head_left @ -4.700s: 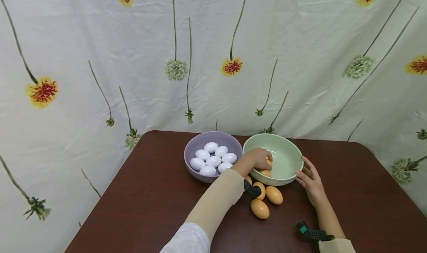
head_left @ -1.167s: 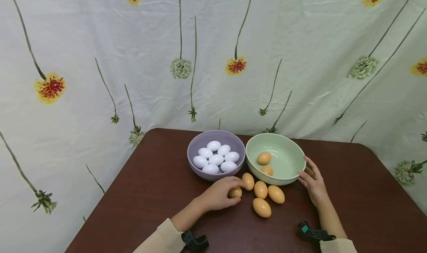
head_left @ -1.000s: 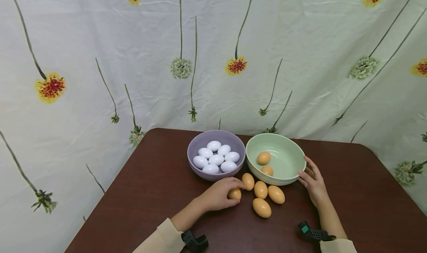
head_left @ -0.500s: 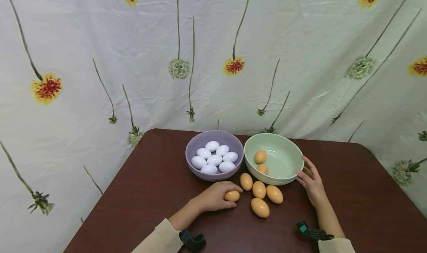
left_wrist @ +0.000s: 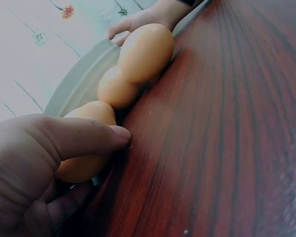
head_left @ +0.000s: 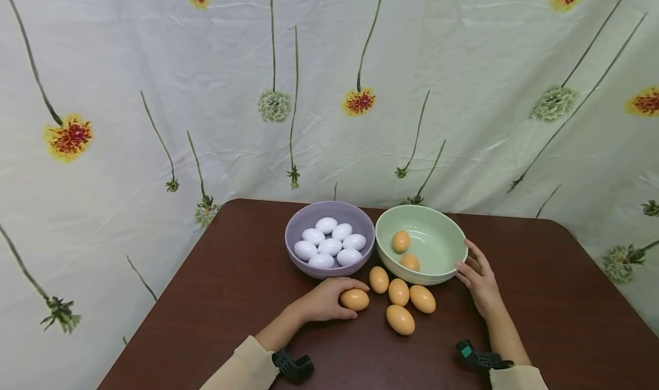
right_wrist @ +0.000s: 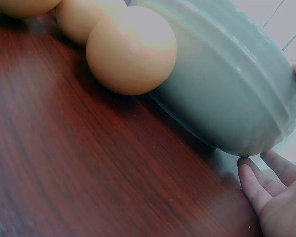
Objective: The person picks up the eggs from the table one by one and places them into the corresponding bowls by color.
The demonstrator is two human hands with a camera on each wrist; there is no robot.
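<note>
My left hand (head_left: 323, 301) holds a brown egg (head_left: 355, 299) low over the table, in front of the purple bowl. In the left wrist view the thumb lies across that egg and partly hides it; the fingers curl behind it. My right hand (head_left: 481, 278) holds the right side of the green bowl (head_left: 444, 238), with fingertips at its rim and, in the right wrist view, fingers (right_wrist: 259, 190) against its underside. Inside that bowl lie two brown eggs, one farther back (head_left: 401, 241) and one nearer (head_left: 410, 262). Several brown eggs (head_left: 400, 319) lie on the table just before it.
The purple bowl (head_left: 293, 230), filled with several white eggs (head_left: 329, 247), stands touching or nearly touching the green bowl on its left. Both are near the back of the dark wooden table (head_left: 221, 298). A flowered cloth (head_left: 226, 64) hangs behind.
My left hand has left the green bowl, where two brown eggs now show, and come to another egg on the table. It has since shifted slightly left with that egg. My right hand stays put.
</note>
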